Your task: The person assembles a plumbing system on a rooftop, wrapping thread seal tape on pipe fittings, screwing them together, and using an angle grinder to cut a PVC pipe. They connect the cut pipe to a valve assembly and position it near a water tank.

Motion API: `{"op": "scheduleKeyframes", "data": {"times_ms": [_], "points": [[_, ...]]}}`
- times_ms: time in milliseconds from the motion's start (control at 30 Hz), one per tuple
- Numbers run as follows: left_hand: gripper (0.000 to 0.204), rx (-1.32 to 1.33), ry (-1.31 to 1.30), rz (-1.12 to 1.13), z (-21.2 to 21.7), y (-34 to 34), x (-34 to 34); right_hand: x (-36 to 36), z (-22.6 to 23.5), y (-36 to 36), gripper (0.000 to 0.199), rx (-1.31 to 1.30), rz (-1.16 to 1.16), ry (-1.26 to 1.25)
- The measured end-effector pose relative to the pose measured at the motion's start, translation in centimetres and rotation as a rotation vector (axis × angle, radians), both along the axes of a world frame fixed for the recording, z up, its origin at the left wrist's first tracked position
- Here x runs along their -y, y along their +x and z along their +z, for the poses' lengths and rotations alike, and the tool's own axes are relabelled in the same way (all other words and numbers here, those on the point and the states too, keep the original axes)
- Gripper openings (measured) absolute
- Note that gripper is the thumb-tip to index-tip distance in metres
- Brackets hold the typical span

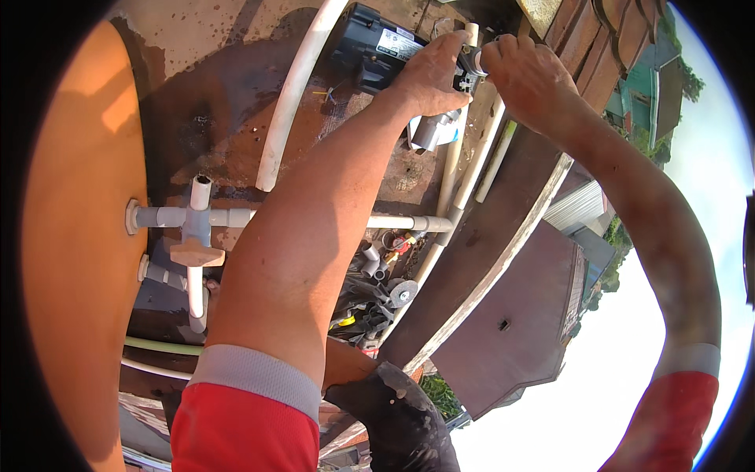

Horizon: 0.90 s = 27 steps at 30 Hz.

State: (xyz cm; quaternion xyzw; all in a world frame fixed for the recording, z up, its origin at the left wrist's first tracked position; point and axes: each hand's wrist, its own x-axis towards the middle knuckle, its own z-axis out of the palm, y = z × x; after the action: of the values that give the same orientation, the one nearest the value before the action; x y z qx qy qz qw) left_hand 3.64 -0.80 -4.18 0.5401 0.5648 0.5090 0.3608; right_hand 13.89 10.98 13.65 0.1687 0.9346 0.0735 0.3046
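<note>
the black pump (346, 49) lay at the top middle, between a long white pipe (295, 102) and the roof edge. the left hand (432, 75) grasped its near end, thumb and fingers spread to either side. the right hand (528, 82) was curled beside a small pale ring (477, 63); whether it gripped that could not be told. good work here probably called for a firm left hold, the ring kept square, and small, even turns of the right wrist.

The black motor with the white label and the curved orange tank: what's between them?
In the head view, a long, slanting white pipe and stained brown surface lie between the motor and tank.
</note>
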Motion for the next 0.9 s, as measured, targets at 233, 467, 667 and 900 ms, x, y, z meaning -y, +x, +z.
{"op": "scheduleKeyframes", "data": {"times_ms": [233,467,667,900], "points": [[0.106,0.036,0.034,0.044,0.1,0.3,-0.1,0.1,1.1,-1.7,0.030,-0.149,-0.264,-0.074],[0.104,0.005,0.026,0.034,-0.1,0.1,0.3,-1.5,1.2,-2.8,0.024,0.079,-0.846,-0.325],[0.103,0.030,0.077,0.031,-0.2,0.2,0.1,-1.7,0.3,-1.2,0.040,-0.059,-0.126,-0.166],[0.104,0.023,0.071,0.056,-0.9,-0.1,0.2,-0.3,0.2,-0.8,0.047,0.063,0.150,-0.003]]}}
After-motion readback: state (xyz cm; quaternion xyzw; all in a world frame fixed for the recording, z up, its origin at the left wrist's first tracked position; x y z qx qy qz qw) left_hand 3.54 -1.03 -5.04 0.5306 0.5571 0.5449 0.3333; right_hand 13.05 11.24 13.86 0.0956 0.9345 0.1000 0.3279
